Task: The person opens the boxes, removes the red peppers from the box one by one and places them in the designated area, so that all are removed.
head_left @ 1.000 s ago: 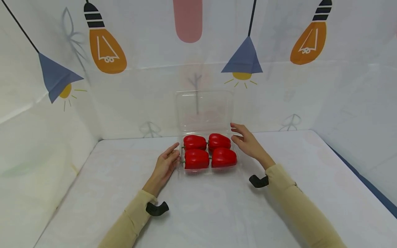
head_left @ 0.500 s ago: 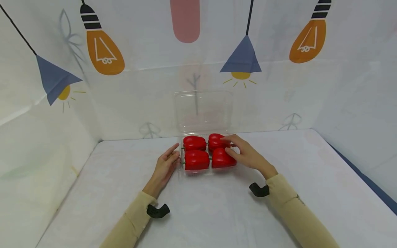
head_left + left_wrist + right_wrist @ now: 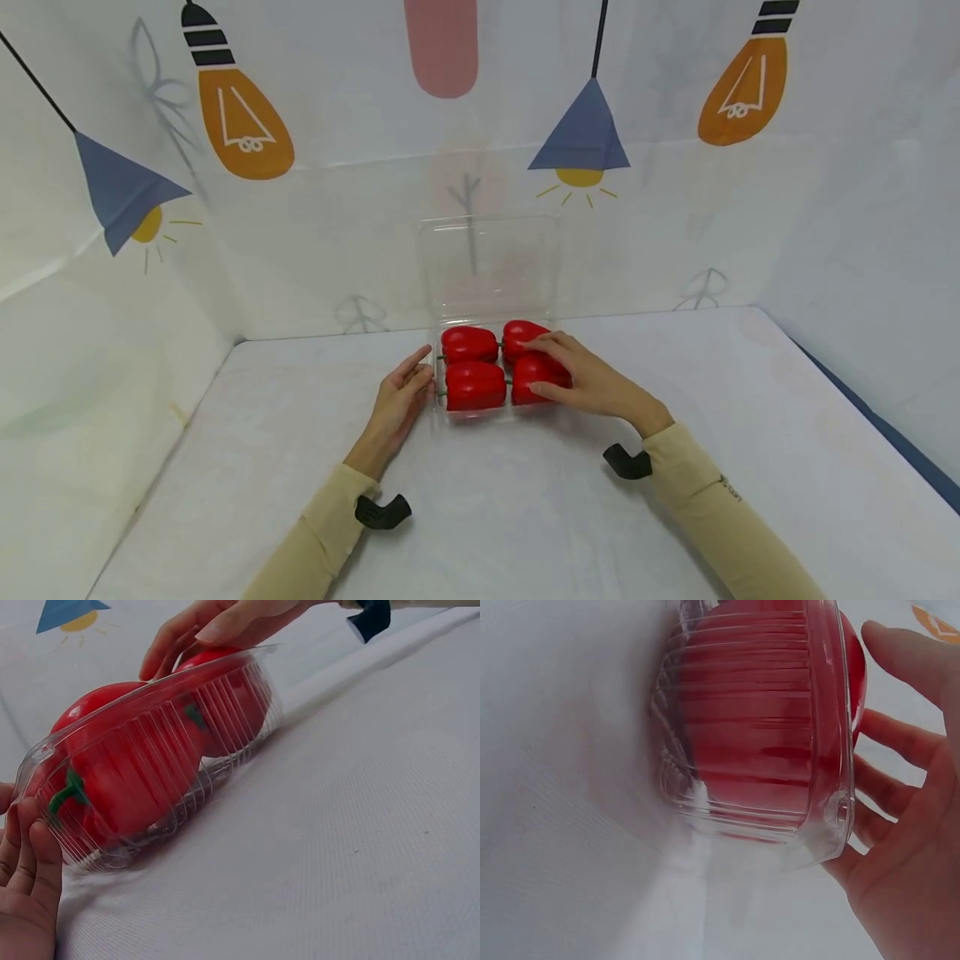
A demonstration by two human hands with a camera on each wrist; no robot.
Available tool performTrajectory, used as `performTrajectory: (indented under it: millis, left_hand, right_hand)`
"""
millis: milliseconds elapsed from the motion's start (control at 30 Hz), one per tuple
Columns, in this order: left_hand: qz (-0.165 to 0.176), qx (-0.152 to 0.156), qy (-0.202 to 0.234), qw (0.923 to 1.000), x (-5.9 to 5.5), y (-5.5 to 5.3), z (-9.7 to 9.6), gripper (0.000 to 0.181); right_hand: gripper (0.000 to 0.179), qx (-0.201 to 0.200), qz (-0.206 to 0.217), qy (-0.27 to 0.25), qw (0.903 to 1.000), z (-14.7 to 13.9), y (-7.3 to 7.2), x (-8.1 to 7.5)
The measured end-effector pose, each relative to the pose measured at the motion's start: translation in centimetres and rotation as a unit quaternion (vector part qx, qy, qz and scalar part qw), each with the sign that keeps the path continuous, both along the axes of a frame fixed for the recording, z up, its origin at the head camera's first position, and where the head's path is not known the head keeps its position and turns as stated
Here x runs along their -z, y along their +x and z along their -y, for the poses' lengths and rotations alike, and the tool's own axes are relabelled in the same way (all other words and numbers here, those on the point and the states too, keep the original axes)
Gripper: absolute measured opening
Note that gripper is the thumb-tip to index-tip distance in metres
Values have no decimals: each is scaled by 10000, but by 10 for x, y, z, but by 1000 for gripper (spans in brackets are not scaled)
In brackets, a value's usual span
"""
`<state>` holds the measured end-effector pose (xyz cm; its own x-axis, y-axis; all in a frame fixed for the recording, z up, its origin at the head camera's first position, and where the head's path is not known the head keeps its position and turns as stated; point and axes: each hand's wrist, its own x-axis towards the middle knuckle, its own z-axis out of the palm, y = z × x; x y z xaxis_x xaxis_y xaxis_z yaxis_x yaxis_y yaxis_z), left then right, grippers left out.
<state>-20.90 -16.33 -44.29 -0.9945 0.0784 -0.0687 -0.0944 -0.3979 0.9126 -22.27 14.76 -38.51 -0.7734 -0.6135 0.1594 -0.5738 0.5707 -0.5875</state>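
Observation:
Several red bell peppers with green stems sit in a clear plastic clamshell box [image 3: 480, 417], its lid [image 3: 487, 262] raised at the back. My right hand [image 3: 588, 379] reaches over the front right bell pepper [image 3: 528, 379], thumb in front and fingers behind, curved round it. The back right bell pepper [image 3: 517, 337] is partly covered by those fingers. At the box's left side my left hand [image 3: 397, 408] rests with extended fingers against the wall; in the left wrist view its fingertips [image 3: 45, 844] touch the ribbed plastic beside the front left bell pepper [image 3: 135, 787].
A white cloth covers the table [image 3: 495, 517]. Behind it hangs a white sheet [image 3: 360, 225] printed with lamps and bulbs, close to the raised lid. A second sheet [image 3: 112, 375] closes off the left side. Dark wrist mounts [image 3: 382, 511] stick out from both sleeves.
My right hand has moved left and down from beside the box onto the front right bell pepper, its fingers now round it. The left hand has stayed at the box's side.

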Motion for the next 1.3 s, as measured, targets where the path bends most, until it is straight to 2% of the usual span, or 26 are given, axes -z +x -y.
performTrajectory:
  millis: [267, 433, 767, 1067, 1300]
  left_hand:
    - [-16, -8, 31, 10000, -2, 0, -1, 47]
    - [-16, 2, -28, 10000, -2, 1, -2, 47]
    - [-192, -35, -360, 9992, 1, 1, -2, 48]
    - [-365, -61, -506, 9980, 2, 1, -3, 50]
    - [-302, -91, -499, 9983, 2, 1, -3, 51]
  right_hand:
    - [58, -217, -252, 180, 9993, -2, 1, 1]
    - [57, -374, -328, 109, 9987, -3, 2, 1]
    - [53, -241, -117, -113, 9996, -4, 0, 6]
    - [48, -331, -405, -78, 9986, -4, 0, 5]
    - [44, -455, -574, -160, 9972, -3, -1, 6]
